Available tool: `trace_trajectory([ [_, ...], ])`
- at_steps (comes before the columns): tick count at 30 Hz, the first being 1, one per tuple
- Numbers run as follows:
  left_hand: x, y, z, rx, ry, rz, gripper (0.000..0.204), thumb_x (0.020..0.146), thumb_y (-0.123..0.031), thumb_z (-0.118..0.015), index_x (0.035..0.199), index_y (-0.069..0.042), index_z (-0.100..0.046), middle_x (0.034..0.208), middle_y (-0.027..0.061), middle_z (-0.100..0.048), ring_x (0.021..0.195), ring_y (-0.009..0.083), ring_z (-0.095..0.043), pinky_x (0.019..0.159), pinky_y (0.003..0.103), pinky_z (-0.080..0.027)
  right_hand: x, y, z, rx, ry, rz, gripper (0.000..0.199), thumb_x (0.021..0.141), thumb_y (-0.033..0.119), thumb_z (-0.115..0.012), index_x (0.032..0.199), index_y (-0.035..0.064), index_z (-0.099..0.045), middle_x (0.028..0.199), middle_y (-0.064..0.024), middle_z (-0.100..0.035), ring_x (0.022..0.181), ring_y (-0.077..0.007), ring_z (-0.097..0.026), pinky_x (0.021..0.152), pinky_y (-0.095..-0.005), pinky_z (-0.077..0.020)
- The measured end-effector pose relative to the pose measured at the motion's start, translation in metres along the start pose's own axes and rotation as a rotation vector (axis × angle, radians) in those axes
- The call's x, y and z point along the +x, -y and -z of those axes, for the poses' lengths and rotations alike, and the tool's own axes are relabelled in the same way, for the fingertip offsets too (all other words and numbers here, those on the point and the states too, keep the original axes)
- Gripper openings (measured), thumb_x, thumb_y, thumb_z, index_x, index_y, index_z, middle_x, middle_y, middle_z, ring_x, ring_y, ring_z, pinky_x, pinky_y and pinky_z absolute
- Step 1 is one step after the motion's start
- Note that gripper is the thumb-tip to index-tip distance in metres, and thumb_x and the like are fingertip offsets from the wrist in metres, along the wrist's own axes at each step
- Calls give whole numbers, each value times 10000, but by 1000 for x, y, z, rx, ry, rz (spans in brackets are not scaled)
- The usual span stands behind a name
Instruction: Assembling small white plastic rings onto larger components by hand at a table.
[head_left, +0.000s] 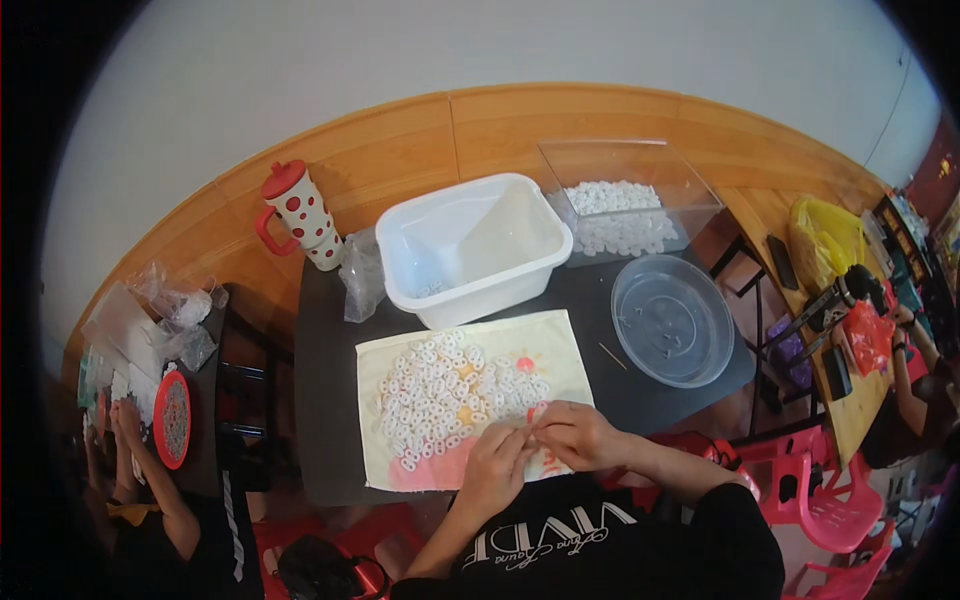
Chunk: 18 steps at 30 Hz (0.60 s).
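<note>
Pinching at the front of a pale printed cloth (545, 332), the right hand (582, 436) closes its fingertips on a small red piece (532, 412), mostly hidden. The left hand (494, 468) meets it there; I cannot tell whether its bunched fingers grip too. From the hands, loose white ring pieces (425, 395) spread toward ten o'clock on the cloth, the white basin (405, 290) sits at eleven and a clear box (690, 205) at one. Upside-down white lettering, block capitals with script, crosses the dark shirt (640, 540); folds obscure some. At nine o'clock, a co-worker's hands (125, 420) blur beside a red dish (160, 410).
</note>
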<state>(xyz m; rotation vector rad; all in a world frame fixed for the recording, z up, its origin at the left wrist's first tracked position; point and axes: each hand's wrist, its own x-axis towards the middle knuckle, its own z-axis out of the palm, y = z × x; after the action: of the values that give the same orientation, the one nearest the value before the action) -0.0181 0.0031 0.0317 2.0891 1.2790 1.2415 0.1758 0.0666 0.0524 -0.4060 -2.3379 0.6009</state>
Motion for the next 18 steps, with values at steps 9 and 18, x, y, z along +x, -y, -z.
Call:
trace_trajectory([
  [9,-2,4,0,-37,-112,-95,234,776,39,-698,1008,21,-677,860,137,-632,776,325,-586,665,398,-484,90,-92,182,-738,-677,-83,87,820,-39,-659,859,28,-620,787,-136,-628,670,-285,-627,556,-361,-474],
  [18,-5,7,3,-67,-163,-76,194,782,36,-691,975,17,-679,826,128,-621,768,321,-577,667,401,-479,67,-52,52,-230,-20,-125,84,818,-9,-663,899,13,-667,886,-127,-633,821,-276,-627,701,-364,-496],
])
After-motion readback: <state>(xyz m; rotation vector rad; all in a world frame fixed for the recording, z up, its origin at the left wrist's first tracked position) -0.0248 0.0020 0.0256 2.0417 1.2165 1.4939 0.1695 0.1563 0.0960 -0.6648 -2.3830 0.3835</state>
